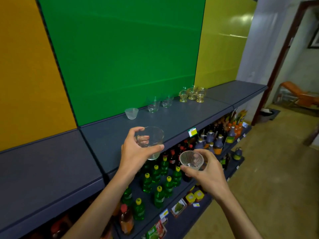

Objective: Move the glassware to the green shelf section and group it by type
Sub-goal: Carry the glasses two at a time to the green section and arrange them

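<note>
Now: clear smooth glass tumbler (150, 141) gripped in left hand (136, 150), over front edge of dark grey shelf (181, 118) below green back panel (120, 49). Clear ribbed glass bowl (191, 160) pinched by right hand (207, 171), just off shelf front. On shelf near panel: matching ribbed bowl (131, 113), two clear tumblers (159, 103), three amber-tinted footed glasses (192, 94).

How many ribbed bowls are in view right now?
2: one ribbed bowl stands at the left on the green section's shelf; the other is in the right hand.
</note>
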Demonstrator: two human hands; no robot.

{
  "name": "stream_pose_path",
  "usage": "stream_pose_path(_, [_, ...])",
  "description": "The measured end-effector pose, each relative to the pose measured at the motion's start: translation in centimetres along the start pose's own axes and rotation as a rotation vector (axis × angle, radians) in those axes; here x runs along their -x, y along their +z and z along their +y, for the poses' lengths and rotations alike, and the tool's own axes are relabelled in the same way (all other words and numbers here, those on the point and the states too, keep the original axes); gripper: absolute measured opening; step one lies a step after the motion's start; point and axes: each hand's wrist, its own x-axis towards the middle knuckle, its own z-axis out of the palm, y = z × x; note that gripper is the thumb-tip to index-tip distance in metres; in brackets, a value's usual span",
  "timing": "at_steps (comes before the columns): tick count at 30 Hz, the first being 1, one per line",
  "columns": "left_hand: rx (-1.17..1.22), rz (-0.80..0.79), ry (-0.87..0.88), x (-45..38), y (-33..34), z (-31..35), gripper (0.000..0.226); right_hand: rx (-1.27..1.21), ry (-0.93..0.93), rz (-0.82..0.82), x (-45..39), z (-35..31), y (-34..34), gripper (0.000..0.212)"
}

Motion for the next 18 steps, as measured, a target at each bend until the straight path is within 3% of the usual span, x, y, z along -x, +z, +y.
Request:
stream_pose_path(10, [-0.026, 0.071, 0.019, -12.9, 9.1, -0.5, 0.083, 0.075, -0.1, -0.046, -17.3, 4.0, -2.3, 0.066])
stream_pose_path(18, [-0.16, 0.136, 0.003, -20.2, 14.0, -0.6, 0.085, -0.023, -0.098, -0.051, -26.7, 6.9, -2.9, 0.061])
